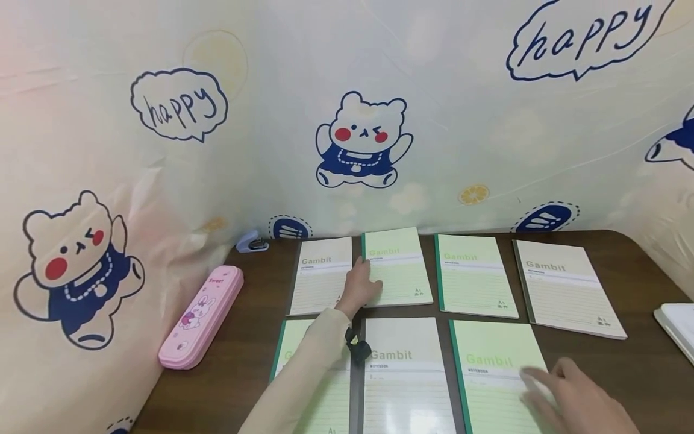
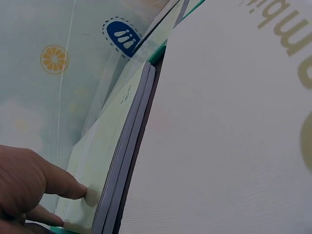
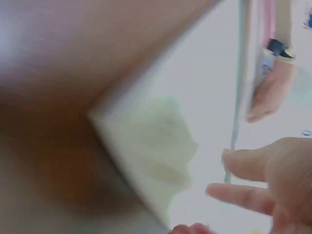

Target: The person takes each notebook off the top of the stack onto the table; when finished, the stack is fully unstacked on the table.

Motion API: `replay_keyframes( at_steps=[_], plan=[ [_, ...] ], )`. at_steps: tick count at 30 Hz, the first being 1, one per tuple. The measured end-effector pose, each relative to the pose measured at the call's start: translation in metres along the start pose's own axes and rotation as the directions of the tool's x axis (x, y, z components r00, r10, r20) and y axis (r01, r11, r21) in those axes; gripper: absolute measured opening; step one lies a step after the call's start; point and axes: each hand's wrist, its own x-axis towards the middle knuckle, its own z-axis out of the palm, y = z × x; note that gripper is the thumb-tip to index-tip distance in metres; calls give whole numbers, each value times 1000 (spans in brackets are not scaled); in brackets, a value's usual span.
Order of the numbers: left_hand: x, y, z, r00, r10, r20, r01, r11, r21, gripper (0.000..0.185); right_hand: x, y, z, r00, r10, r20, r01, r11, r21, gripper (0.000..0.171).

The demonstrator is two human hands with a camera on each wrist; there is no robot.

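My left hand (image 1: 360, 286) rests at the left side of a green Gambit notebook (image 1: 401, 265) in the back row. In the left wrist view, a fingertip touches the pale green cover (image 2: 105, 151) and another finger lies near its green spine. Two grey bands of page edge (image 2: 129, 141) show along that notebook's side. My right hand (image 1: 575, 392), blurred, hovers over the right side of a green notebook (image 1: 490, 343) in the front row. Its thumb and fingers are apart with nothing between them in the right wrist view.
Other notebooks, including a cream one (image 1: 406, 386) and a green one (image 1: 472, 271), lie in two rows. A pink pencil case (image 1: 202, 316) and a blue stapler (image 1: 250, 242) are at the left. A white object (image 1: 675, 328) sits at the right edge. Printed cloth (image 1: 461, 120) hangs behind.
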Motion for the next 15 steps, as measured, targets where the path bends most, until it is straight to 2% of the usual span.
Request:
replay_keyframes(
  at_steps=[1, 2, 4, 5, 6, 7, 9, 11, 13, 15],
  plan=[
    [-1, 0, 0, 1000, -1, -1, 1, 1000, -1, 66, 6, -8, -7, 994, -68, -84, 70, 997, 21, 53],
    [-1, -1, 0, 1000, -2, -1, 2, 1000, 0, 66, 14, -15, -15, 975, -140, -170, 150, 987, 49, 47],
    [-1, -1, 0, 1000, -2, -8, 3, 1000, 6, 65, 38, -31, -27, 908, -274, -317, 312, 947, 75, 38],
    [-1, -1, 0, 1000, -9, -10, 9, 1000, 6, 65, 53, -38, -32, 877, -323, -356, 377, 921, 94, 38],
    [-1, -1, 0, 1000, -9, -12, 9, 1000, 6, 65, 70, -46, -36, 863, -352, -364, 422, 896, 134, 38],
    [-1, -1, 0, 1000, -10, -14, 11, 1000, 8, 65, 87, -53, -39, 858, -369, -356, 450, 875, 176, 41],
    [0, -1, 0, 1000, -8, -18, 9, 1000, 13, 65, 123, -69, -41, 879, -367, -303, 451, 847, 282, 45],
    [0, -1, 0, 1000, -6, -20, 7, 1000, 15, 65, 156, -83, -37, 902, -351, -253, 424, 835, 352, 51],
    [0, -1, 1, 1000, -4, -20, 5, 1000, 19, 65, 183, -97, -29, 927, -319, -197, 372, 848, 377, 57],
    [-1, -1, 2, 1000, -5, -18, 5, 1000, 20, 64, 203, -108, -19, 947, -289, -138, 319, 885, 340, 64]
  ],
)
